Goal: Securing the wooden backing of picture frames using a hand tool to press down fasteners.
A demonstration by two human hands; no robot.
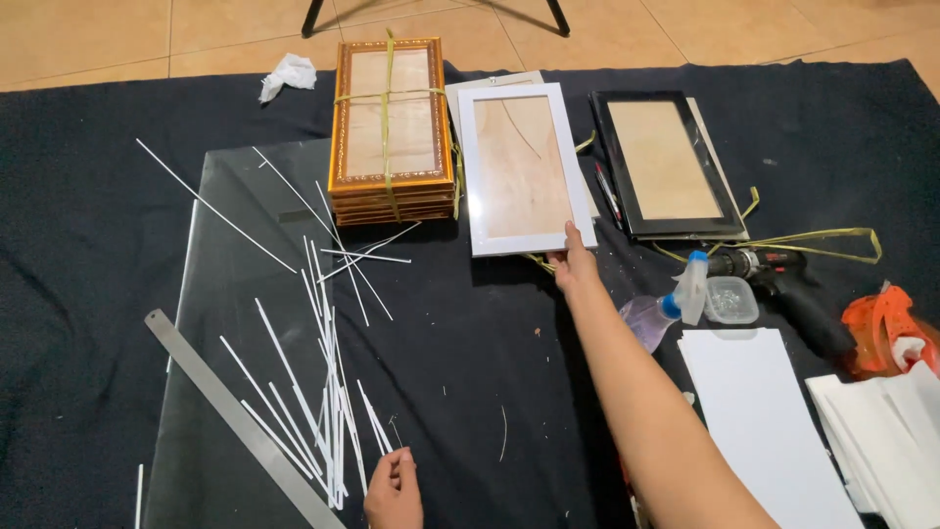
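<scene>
My right hand (573, 261) reaches forward and grips the near right corner of a white picture frame (468, 167) that lies on the black cloth (78, 245). My left hand (394, 490) rests near the bottom edge, fingers curled, beside several thin white strips (328, 392) scattered over a clear glass sheet (235, 294). Whether it pinches a strip is not clear. A tied stack of gold-brown frames (390, 127) stands left of the white frame, and a black frame (666, 167) lies to its right.
A long steel ruler (235, 416) lies diagonally on the glass. At right are a spray bottle (666, 304), a small clear tub (729, 299), a black drill (783, 274), white boards (764, 421), stacked white sheets (881, 431) and an orange object (886, 328). A crumpled tissue (287, 75) lies at the cloth's far edge.
</scene>
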